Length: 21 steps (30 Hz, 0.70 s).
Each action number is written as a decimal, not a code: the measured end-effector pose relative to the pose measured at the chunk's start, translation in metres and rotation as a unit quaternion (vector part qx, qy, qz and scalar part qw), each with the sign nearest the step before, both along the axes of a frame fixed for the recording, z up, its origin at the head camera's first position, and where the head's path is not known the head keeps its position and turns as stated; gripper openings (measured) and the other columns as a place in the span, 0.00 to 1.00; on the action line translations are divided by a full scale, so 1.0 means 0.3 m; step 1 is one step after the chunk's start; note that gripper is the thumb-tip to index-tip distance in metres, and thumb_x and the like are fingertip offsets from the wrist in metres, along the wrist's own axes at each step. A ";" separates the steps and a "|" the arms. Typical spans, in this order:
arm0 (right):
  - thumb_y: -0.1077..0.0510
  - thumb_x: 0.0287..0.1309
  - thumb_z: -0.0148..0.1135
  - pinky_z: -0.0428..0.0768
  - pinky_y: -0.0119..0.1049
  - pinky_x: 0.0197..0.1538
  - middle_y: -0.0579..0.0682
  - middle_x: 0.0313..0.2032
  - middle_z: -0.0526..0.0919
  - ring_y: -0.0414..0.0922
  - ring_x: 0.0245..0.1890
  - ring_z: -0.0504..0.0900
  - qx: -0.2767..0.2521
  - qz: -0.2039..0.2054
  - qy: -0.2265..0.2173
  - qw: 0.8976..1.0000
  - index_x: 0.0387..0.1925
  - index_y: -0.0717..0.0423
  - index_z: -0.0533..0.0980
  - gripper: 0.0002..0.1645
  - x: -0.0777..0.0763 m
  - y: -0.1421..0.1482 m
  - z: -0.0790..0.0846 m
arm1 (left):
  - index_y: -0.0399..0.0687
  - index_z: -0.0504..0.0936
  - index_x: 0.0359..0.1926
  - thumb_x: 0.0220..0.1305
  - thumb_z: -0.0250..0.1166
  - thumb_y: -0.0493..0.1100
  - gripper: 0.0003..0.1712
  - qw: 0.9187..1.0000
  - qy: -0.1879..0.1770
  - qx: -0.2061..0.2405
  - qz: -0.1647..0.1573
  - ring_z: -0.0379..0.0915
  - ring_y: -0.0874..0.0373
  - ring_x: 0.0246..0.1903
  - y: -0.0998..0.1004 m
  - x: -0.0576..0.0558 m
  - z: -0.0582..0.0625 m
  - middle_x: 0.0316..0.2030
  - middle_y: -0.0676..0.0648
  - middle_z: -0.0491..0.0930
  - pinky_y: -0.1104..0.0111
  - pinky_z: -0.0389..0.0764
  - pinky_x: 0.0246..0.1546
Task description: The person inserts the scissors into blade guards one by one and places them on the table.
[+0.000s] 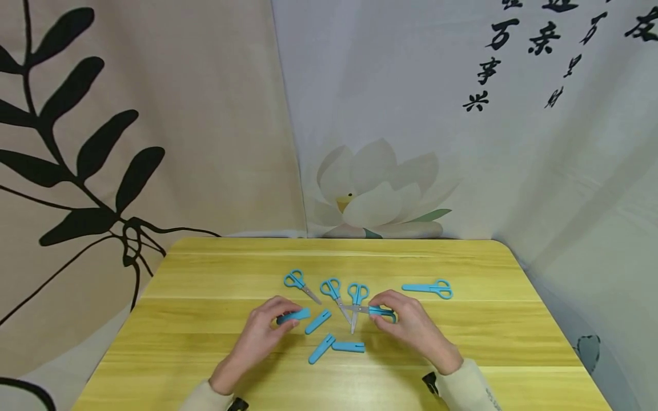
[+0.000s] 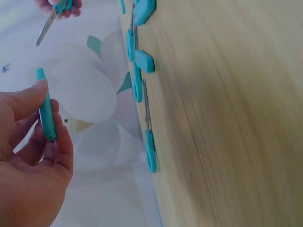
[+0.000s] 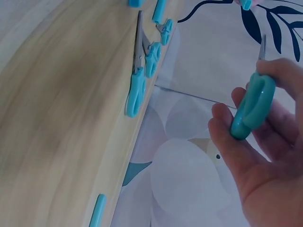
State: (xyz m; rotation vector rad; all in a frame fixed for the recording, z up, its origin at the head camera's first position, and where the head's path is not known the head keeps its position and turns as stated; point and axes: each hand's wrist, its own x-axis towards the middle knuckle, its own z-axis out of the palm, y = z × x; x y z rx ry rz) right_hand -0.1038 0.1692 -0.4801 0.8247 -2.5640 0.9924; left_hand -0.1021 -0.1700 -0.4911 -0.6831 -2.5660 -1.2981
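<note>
My left hand (image 1: 264, 328) pinches a light-blue scissors sheath (image 1: 300, 314) between thumb and fingers. In the left wrist view that sheath (image 2: 46, 116) stands nearly upright in the fingers. Across from it, my right hand (image 1: 413, 322) holds a pair of scissors (image 3: 254, 104) by its blue handles, bare blades pointing left toward the sheath. Sheath and blades are apart. Between the hands lie three unsheathed scissors: one at the left (image 1: 295, 279), a middle pair (image 1: 331, 289) and another pair (image 1: 358, 293) beside the right hand, whose blades the held scissors overlap in the head view.
Three loose blue sheaths lie nearer the front: an upper one (image 1: 317, 322), a slanted one (image 1: 321, 349) and a level one (image 1: 348, 347). Sheathed scissors (image 1: 421, 288) lie at the right. The wooden table (image 1: 205, 274) ends against a printed curtain (image 1: 216, 114).
</note>
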 end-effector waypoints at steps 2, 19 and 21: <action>0.62 0.57 0.77 0.87 0.43 0.48 0.45 0.45 0.87 0.44 0.46 0.87 -0.002 0.003 0.007 1.000 0.43 0.53 0.85 0.12 0.001 -0.008 0.003 | 0.50 0.89 0.47 0.59 0.75 0.31 0.16 1.000 0.008 0.002 -0.005 0.80 0.61 0.43 0.010 0.001 -0.002 0.44 0.59 0.84 0.62 0.85 0.45; 0.61 0.54 0.78 0.87 0.41 0.48 0.47 0.45 0.88 0.46 0.45 0.87 0.026 0.020 0.048 0.998 0.41 0.56 0.85 0.12 0.004 -0.067 0.006 | 0.49 0.89 0.46 0.57 0.76 0.30 0.16 0.998 0.065 -0.014 0.003 0.78 0.60 0.46 0.079 0.014 0.001 0.43 0.58 0.82 0.63 0.84 0.45; 0.61 0.54 0.78 0.87 0.41 0.48 0.47 0.45 0.88 0.45 0.45 0.87 0.031 0.019 0.047 0.998 0.42 0.55 0.85 0.12 0.005 -0.071 0.007 | 0.49 0.89 0.46 0.57 0.76 0.30 0.16 0.998 0.065 -0.015 0.003 0.77 0.60 0.46 0.085 0.015 0.003 0.43 0.58 0.82 0.63 0.84 0.45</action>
